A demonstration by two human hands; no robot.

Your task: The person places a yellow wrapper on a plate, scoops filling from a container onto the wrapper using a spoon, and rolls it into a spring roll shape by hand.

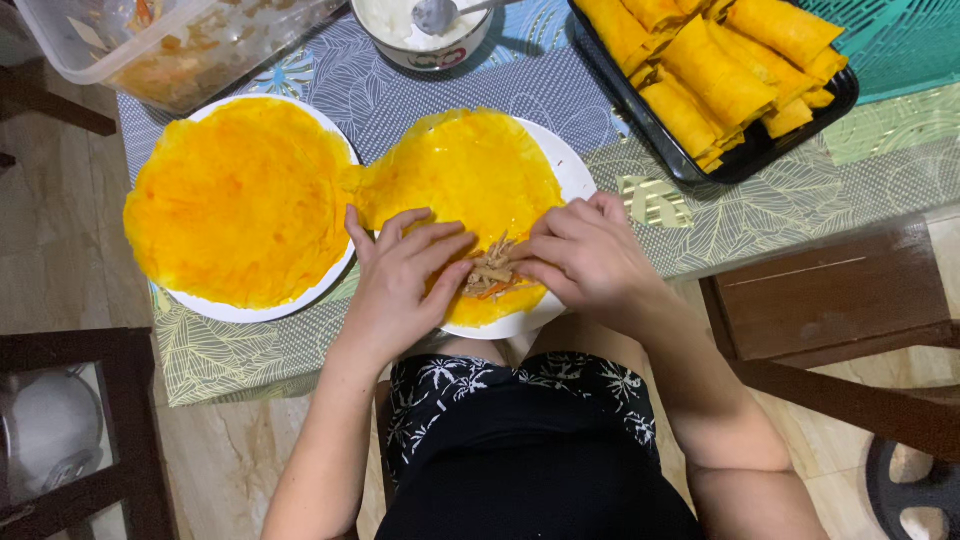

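A thin yellow wrapper (470, 170) is laid over a white plate (575, 170) at the near edge of the table (760, 210). A small heap of shredded filling (490, 275) is set on the wrapper's near part, between the two hands. The left hand (400, 285) is spread flat, its fingers resting on the wrapper just beside the filling; its grip is open, clamped on nothing. The fingers of the right hand (590, 255) are curled at the wrapper's near edge, touching the filling; whether the edge is pinched cannot be told.

The wrapper looks soft and thin, so it could be torn if pulled hard, and filling could be spilled toward the lap. A corner touches the stacked wrappers (240, 200) on the neighbouring plate and might stick. A tray of finished rolls (720, 70) is kept well apart.
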